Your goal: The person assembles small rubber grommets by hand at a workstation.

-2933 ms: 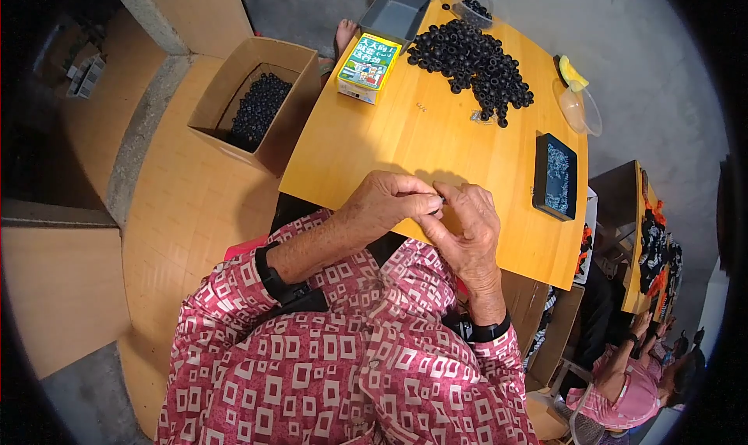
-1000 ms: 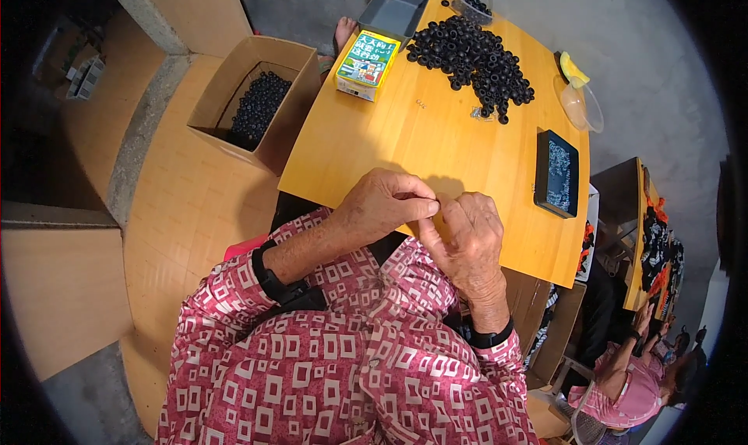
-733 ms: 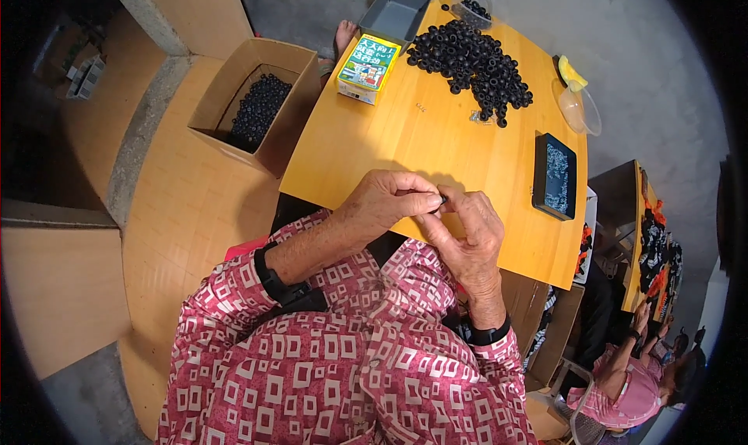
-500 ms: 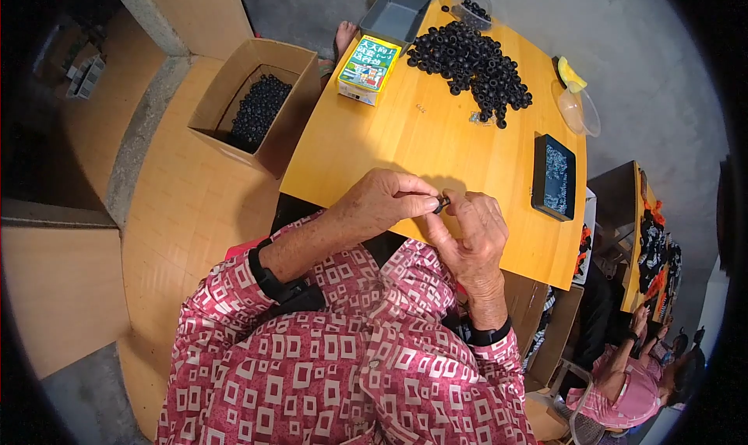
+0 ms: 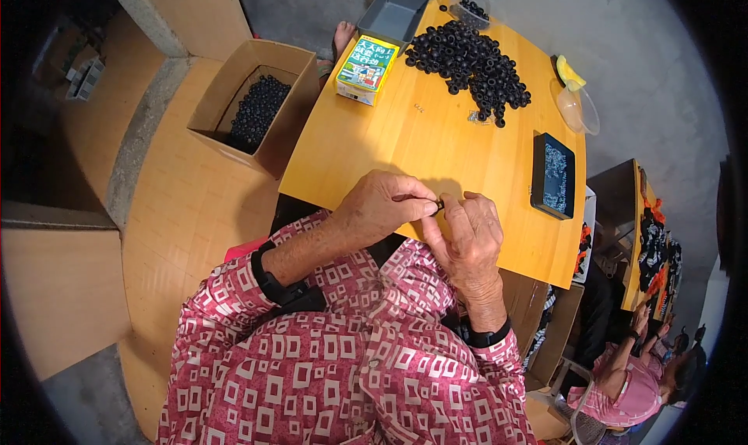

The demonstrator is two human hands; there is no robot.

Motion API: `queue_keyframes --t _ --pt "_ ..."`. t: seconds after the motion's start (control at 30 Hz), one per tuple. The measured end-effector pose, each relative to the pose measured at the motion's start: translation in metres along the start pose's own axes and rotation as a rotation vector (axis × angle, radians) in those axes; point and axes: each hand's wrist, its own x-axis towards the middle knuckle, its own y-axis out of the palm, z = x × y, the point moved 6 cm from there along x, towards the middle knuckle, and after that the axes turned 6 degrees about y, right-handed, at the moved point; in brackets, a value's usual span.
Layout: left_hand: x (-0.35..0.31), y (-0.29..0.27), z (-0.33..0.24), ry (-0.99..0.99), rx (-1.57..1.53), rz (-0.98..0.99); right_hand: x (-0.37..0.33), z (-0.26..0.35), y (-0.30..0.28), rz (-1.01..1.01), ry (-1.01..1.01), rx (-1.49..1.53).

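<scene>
My left hand (image 5: 379,204) pinches a small black ring-shaped part (image 5: 439,206) between thumb and forefinger, just above the table's near edge. From the other side my right hand (image 5: 470,236) closes its thumb and fingertips around the same part. Fingers cover most of it, and whether a smaller piece is also between the fingertips I cannot make out. On the table (image 5: 358,153) beyond lies a large pile of similar black rings (image 5: 470,65). To the right of my hands, a shallow black tray (image 5: 554,175) holds many tiny shiny pieces.
A yellow-green box (image 5: 366,70) and an empty grey bin (image 5: 393,14) stand at the far left of the table. Clear tubs (image 5: 578,112) sit along its edges. A cardboard box (image 5: 253,102) of black parts is on the left; another person (image 5: 623,383) works at right.
My right hand has shifted slightly left and its fingers have closed in around the black ring. My left hand keeps its pinch almost unmoved.
</scene>
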Motion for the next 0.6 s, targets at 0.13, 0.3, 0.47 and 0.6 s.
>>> queue_keyframes --t 0.13,0.3,0.47,0.6 --pt "0.001 -0.004 -0.001 0.023 -0.118 -0.057 0.003 0.004 -0.001 -0.021 -0.018 -0.018" --pt "-0.001 -0.004 -0.007 0.018 -0.161 -0.04 0.005 -0.001 -0.001 -0.012 0.035 0.067" --pt "0.001 -0.004 -0.004 -0.002 -0.338 -0.087 0.008 -0.005 0.0 -0.025 0.105 0.165" --pt "0.0 -0.003 -0.003 -0.005 -0.233 -0.097 0.006 -0.004 0.003 -0.043 0.03 0.131"
